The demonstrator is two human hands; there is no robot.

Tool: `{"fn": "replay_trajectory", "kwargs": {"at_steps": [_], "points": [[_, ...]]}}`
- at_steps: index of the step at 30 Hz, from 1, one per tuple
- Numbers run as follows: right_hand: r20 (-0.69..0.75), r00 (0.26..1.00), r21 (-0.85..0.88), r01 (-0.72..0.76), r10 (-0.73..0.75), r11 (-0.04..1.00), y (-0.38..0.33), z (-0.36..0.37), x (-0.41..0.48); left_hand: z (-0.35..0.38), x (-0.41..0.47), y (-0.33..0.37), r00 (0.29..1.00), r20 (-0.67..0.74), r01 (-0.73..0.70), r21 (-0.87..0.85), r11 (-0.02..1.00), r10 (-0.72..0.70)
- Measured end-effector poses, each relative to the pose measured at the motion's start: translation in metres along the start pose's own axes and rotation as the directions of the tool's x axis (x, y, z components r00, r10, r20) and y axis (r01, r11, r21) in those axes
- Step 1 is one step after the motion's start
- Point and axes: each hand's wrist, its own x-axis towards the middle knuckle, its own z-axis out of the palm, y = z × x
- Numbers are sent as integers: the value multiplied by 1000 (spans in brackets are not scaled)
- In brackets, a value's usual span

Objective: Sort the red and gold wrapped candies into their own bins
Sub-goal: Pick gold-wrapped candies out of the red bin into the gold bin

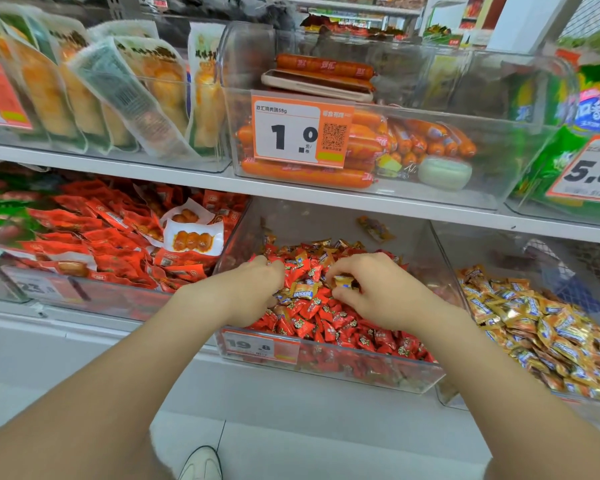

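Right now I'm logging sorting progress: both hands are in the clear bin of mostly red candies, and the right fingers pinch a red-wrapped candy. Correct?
Not quite. In the head view both hands, left hand and right hand, are in the clear plastic bin of mostly red candies, but the right fingers pinch a gold-wrapped candy, not a red one.

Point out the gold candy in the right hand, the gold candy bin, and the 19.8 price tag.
gold candy (343, 281), head view, wrapper's visible middle.
gold candy bin (448, 268), head view, clear left wall.
19.8 price tag (253, 345), head view, printed digits.
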Motion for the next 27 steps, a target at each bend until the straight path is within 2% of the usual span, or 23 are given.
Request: {"fn": "replay_trajectory", "kwargs": {"at_steps": [4, 6, 8, 11, 14, 16, 21, 24, 27], "points": [[-88, 995, 105, -40, 50, 994, 3, -14, -9, -2, 4, -5, 1000, 2, -19, -114, 993, 20], [-121, 986, 219, -84, 113, 972, 7, -18, -12, -2, 5, -5, 999, -5, -39, -119, 992, 38], [-105, 976, 394, -134, 190, 909, 11, -19, -13, -2, 7, -1, 998, -32, -54, -95, 994, 51], [-7, 955, 620, -227, 295, 751, 8, -22, -16, -1, 7, 2, 994, -72, -90, -54, 994, 86], [54, 924, 672, -314, 379, 671, 3, -24, -20, 1, 5, 4, 992, -84, -97, -89, 991, 89], [86, 917, 716, -329, 391, 615, -3, -26, -21, -3, 2, 7, 990, -121, -95, -175, 980, 75], [263, 910, 920, -337, 319, 202, -13, -26, -20, -11, -2, 14, 963, -266, -131, -329, 935, 42], [312, 907, 936, -345, 283, 75, -15, -26, -16, -8, -1, 13, 959, -281, -136, -303, 943, 48], [375, 860, 919, -395, 346, -13, -16, -27, -11, -5, 2, 9, 967, -245, -144, -300, 943, 69]]}}
